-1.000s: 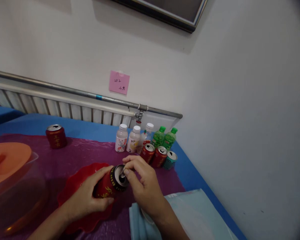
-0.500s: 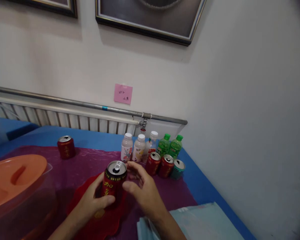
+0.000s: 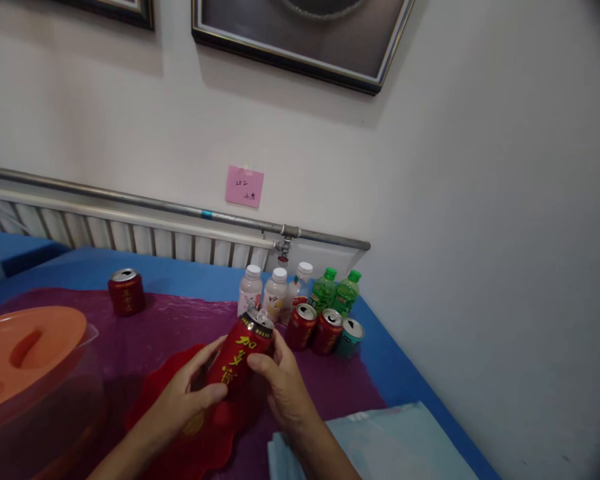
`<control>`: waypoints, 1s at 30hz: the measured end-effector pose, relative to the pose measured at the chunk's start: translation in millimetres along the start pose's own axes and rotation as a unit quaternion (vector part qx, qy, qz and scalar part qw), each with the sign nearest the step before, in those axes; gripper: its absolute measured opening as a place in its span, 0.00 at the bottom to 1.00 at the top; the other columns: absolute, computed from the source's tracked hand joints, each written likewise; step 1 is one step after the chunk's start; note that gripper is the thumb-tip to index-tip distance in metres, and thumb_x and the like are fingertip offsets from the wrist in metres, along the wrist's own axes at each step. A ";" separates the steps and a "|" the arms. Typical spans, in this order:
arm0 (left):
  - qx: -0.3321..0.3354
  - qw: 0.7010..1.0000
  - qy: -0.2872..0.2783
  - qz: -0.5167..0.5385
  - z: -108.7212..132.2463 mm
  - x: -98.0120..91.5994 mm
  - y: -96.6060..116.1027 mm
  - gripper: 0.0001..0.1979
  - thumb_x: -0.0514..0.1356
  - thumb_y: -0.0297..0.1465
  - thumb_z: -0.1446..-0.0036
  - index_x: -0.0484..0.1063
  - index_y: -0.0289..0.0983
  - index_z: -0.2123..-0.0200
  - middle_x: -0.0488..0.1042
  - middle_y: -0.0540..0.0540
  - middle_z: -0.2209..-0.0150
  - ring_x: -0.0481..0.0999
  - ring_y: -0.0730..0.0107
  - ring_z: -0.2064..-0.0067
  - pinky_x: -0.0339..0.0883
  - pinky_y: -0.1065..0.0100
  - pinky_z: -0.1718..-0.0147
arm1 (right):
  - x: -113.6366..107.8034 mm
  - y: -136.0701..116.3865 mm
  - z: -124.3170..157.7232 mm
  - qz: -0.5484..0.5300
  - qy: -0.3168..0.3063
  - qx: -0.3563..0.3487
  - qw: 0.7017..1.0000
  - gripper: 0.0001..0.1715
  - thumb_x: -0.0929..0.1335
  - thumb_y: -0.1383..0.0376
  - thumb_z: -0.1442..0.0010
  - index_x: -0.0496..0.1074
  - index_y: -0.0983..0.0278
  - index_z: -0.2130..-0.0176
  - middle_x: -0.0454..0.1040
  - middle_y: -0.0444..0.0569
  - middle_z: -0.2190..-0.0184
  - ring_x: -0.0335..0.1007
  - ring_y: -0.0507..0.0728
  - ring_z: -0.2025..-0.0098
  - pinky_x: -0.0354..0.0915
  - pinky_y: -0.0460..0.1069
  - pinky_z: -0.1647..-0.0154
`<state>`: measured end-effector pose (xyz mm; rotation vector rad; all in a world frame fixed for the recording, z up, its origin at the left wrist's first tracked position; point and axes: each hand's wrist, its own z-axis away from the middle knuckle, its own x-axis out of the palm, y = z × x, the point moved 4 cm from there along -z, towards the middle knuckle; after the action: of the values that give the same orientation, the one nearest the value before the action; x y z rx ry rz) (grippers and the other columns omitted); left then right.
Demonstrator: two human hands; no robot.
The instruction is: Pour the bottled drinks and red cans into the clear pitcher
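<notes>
A red drink can (image 3: 240,353) with yellow characters and a black band under its silver rim is held between both hands, its top tilted to the right. My left hand (image 3: 187,393) wraps the lower left side, thumb across the front. My right hand (image 3: 280,380) grips the upper right side, with the thumb on the front and the fingers behind, partly hidden. Under the can lies a red scalloped tray (image 3: 155,393). Just beyond the right hand stand two shorter red cans (image 3: 301,328) and a teal can (image 3: 350,339), all with opened tops.
Behind the cans are white-capped bottles (image 3: 275,297) and two green bottles (image 3: 347,293). Another red can (image 3: 127,293) stands at the back left. A clear container with an orange lid (image 3: 60,347) is at left; pale blue folded sheets (image 3: 380,440) lie front right on the purple cloth (image 3: 190,320).
The can has gone from nearly upright to tilted right, showing more of its front. My right hand, half open beside it before, has closed on it.
</notes>
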<state>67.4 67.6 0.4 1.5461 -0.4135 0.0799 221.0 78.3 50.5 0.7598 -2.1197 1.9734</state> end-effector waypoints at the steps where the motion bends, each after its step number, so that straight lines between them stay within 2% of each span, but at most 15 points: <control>1: -0.004 1.000 -0.001 0.005 0.1 0.0 -0.9 0.39 0.69 0.44 0.57 0.63 0.41 0.43 0.65 0.43 0.39 0.64 0.52 0.38 0.62 0.57 0.40 | -1.4 -0.5 -0.4 -0.012 0.011 -0.005 1.000 0.31 0.74 0.63 0.55 0.69 0.61 0.50 0.77 0.48 0.53 0.72 0.60 0.51 0.66 0.54 0.46; 5: -0.031 0.999 0.007 0.014 1.8 3.4 0.0 0.35 0.67 0.45 0.54 0.65 0.39 0.44 0.68 0.41 0.41 0.66 0.52 0.40 0.61 0.57 0.40 | -1.5 -2.3 -0.5 -0.039 0.029 -0.011 0.999 0.30 0.75 0.63 0.56 0.69 0.61 0.52 0.77 0.49 0.55 0.73 0.61 0.52 0.66 0.56 0.46; 10: -0.049 0.998 0.029 0.033 2.4 3.2 -0.6 0.38 0.67 0.46 0.56 0.63 0.37 0.43 0.70 0.38 0.44 0.71 0.51 0.45 0.67 0.58 0.46 | 0.4 3.0 0.8 -0.046 0.018 -0.012 0.999 0.35 0.76 0.65 0.60 0.68 0.60 0.51 0.76 0.49 0.53 0.72 0.62 0.51 0.66 0.56 0.47; 14: -0.016 0.998 0.055 0.007 -2.0 -2.2 -1.1 0.39 0.71 0.45 0.61 0.67 0.38 0.46 0.72 0.38 0.45 0.72 0.49 0.46 0.71 0.58 0.49 | 0.7 13.4 3.1 -0.043 0.012 0.020 0.999 0.32 0.76 0.66 0.61 0.70 0.60 0.55 0.78 0.47 0.58 0.74 0.60 0.55 0.68 0.55 0.50; 22: 0.039 0.995 0.083 -0.036 -2.9 4.8 12.1 0.41 0.76 0.39 0.69 0.69 0.37 0.49 0.72 0.37 0.47 0.72 0.48 0.46 0.70 0.57 0.48 | -1.0 20.3 4.6 -0.086 0.038 0.036 0.995 0.27 0.75 0.68 0.62 0.71 0.61 0.58 0.79 0.46 0.60 0.75 0.60 0.57 0.68 0.56 0.49; 26: 0.044 0.995 0.074 -0.059 -1.0 5.5 15.0 0.39 0.73 0.42 0.64 0.69 0.38 0.48 0.72 0.39 0.46 0.72 0.50 0.45 0.69 0.57 0.46 | -4.8 22.2 3.4 -0.094 0.040 0.034 0.994 0.26 0.75 0.69 0.62 0.72 0.61 0.59 0.79 0.46 0.61 0.75 0.60 0.59 0.68 0.57 0.50; 30: 0.022 0.996 0.062 -0.057 -0.1 4.2 16.3 0.31 0.68 0.45 0.56 0.71 0.38 0.49 0.74 0.40 0.49 0.73 0.52 0.48 0.71 0.59 0.49 | -9.1 22.1 1.9 -0.101 0.029 0.038 0.994 0.26 0.73 0.69 0.62 0.73 0.59 0.59 0.79 0.45 0.62 0.75 0.61 0.59 0.69 0.57 0.51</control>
<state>66.3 67.5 17.2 1.5967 -0.2261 0.0962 219.2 79.1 26.7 0.8803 -1.8656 1.9525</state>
